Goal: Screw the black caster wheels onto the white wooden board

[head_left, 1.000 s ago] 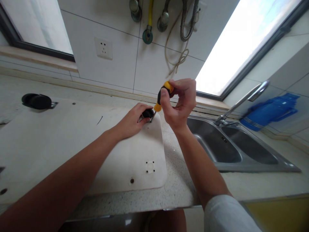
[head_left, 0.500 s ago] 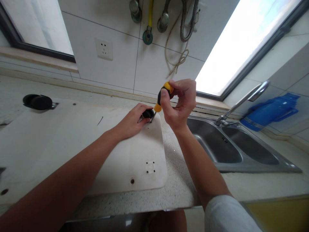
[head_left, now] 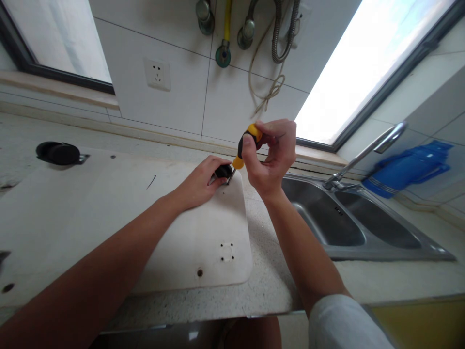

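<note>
My left hand [head_left: 203, 182] is closed around a black caster wheel [head_left: 224, 170] near the far right corner of a white board [head_left: 181, 242]. In my right hand [head_left: 272, 152] is a yellow and black screwdriver [head_left: 244, 145], gripped by its handle and tilted. Its shaft slants down to the caster's mounting plate, beside my left fingertips; the screw there is too small to make out. Another black caster [head_left: 58, 153] stands at the board's far left corner. Toward the near right corner, several small holes surround a square mark [head_left: 227, 252].
The board lies on a speckled countertop [head_left: 267, 261]. To the right are a steel double sink [head_left: 327, 218], a faucet [head_left: 366, 150] and a blue plastic jug [head_left: 407, 167]. Behind, the tiled wall carries a socket [head_left: 157, 74], pipe valves and a looped cable [head_left: 272, 89].
Almost nothing differs. Both hands, the screwdriver and the caster keep their places, while the whole view has shifted very slightly.
</note>
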Motion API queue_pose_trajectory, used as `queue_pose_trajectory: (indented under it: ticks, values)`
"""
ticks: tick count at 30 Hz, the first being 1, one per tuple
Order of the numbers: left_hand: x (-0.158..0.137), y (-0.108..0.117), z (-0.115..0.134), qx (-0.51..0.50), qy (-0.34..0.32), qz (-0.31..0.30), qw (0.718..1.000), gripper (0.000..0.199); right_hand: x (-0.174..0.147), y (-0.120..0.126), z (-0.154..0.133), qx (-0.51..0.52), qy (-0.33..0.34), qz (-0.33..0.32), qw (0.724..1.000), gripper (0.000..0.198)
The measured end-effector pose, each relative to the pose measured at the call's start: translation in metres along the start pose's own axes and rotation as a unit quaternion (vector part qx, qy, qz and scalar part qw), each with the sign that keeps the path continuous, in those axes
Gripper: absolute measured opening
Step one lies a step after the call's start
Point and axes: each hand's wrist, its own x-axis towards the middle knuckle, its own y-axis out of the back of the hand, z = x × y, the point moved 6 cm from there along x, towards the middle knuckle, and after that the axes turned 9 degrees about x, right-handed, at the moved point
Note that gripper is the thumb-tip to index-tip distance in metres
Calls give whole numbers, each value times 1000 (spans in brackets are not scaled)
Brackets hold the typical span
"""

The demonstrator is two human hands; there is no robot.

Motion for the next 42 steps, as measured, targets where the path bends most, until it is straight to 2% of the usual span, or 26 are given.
queue_pose_trajectory:
  ticks: [6, 12, 16, 18, 21, 26, 31, 38, 42]
  values:
    - [0, 0, 0, 0, -4, 3, 1000, 40, 1, 0, -1, 35, -8, 6, 999, 11]
    - [0, 0, 1, 2, 4, -2, 1000, 39, 0, -1, -1, 15, -14, -1, 1000, 13]
    - [0, 3, 7, 23, 7, 3, 1000, 48, 5, 3, 0, 12, -31, -23, 999, 13]
    - [1, 7, 14, 36, -3, 27, 999, 50, 10, 4, 0, -5, -63, -48, 997, 14]
    - [2, 14, 26, 30, -20, 82, 996, 41, 19, 6, -6, -32, -100, -79, 991, 18]
    - [3, 17, 37, -33, 6, 134, 990, 30, 28, 2, -24, -39, -89, -109, 989, 21]
    - [4, 14, 34, -50, 51, 147, 987, 22, 30, -1, -28, -26, -96, -124, 987, 21]
    - [6, 13, 29, -49, 50, 141, 987, 20, 31, -1, -25, -36, -128, -172, 976, 11]
    - [5, 11, 27, -64, 63, 129, 988, 22, 31, 0, -25, -21, -130, -167, 977, 12]
